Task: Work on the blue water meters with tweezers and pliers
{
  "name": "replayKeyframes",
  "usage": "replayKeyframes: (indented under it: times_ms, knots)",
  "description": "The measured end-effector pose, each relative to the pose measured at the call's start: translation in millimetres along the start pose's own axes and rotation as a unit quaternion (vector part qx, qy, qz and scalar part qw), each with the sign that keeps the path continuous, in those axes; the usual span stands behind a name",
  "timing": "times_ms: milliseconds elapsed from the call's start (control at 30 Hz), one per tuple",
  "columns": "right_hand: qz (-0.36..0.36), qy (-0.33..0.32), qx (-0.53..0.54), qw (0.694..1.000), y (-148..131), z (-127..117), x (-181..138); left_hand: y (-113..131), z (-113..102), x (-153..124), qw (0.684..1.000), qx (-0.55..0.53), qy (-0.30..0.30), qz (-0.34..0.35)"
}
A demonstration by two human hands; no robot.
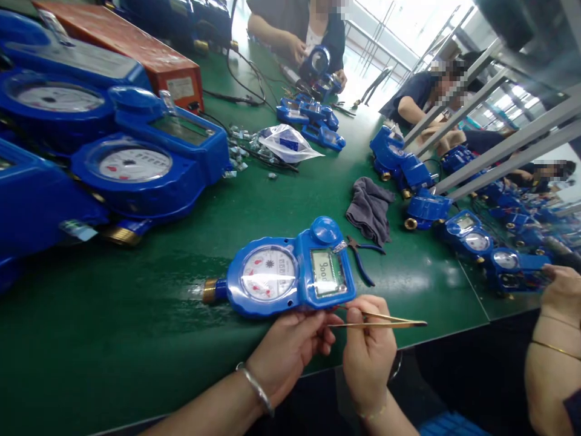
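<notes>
The meter (290,272) lies flat near the front edge of the green table (136,315), dial and LCD facing up, brass inlet pointing left. That keeps its near edge within easy reach of both hands, and the display readable.

The left hand (288,348) rests against the meter's near edge, fingers curled under the casing, apparently to steady it; it touches rather than clamps, and holds nothing else. The right hand (367,357) is closed around brass tweezers (381,320), pinched between thumb and fingers. The tweezers lie nearly level, with their long end pointing right, away from the meter. I cannot tell whether the end by the fingers holds any small part.

Just right of the meter lie blue-handled pliers (363,260), and beyond them a grey rag (370,209), both close enough to grab without shifting. Farther back sit a clear bag (290,144) and scattered small metal parts (240,151). More meters crowd the left side (131,166) and line up along the right (467,233), seemingly stock. At the far end 1 person (295,30) handles another meter. A co-worker's hand (563,293) shows at the right edge.
</notes>
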State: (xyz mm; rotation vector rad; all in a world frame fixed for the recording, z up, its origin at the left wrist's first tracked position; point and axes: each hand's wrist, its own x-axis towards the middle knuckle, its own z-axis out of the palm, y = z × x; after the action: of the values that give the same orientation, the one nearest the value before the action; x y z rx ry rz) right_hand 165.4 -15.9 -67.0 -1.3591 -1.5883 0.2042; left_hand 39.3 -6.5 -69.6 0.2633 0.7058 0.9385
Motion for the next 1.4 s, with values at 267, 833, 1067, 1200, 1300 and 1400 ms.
replayKeyframes:
  times_ms: [267, 833, 1067, 1200, 1300, 1400]
  knots:
    - [-0.051, 0.003, 0.000, 0.999, -0.1, 1.8, -4.0, -3.8, -3.1, 2.6, 0.998, 0.060, -0.026, 0.020]
    - [-0.079, 0.001, -0.009, 0.997, -1.5, -1.1, -5.0, -5.6, -8.2, 2.0, 0.996, 0.087, -0.026, 0.007]
    - [-0.095, 0.007, -0.035, 0.995, -1.9, 0.4, -5.6, -3.1, -4.9, 2.9, 0.996, 0.090, -0.021, 0.004]
    - [-0.090, -0.004, -0.054, 0.994, -1.9, -0.5, -3.8, -4.1, -7.7, 5.0, 0.992, 0.125, -0.019, 0.010]
    - [-0.070, -0.020, -0.070, 0.995, -0.1, -1.7, -2.4, -5.4, -9.9, 5.6, 0.988, 0.150, -0.016, 0.022]
    - [-0.036, -0.050, -0.094, 0.994, -0.7, -3.0, -1.8, -6.8, -10.6, 5.2, 0.985, 0.171, -0.001, 0.020]
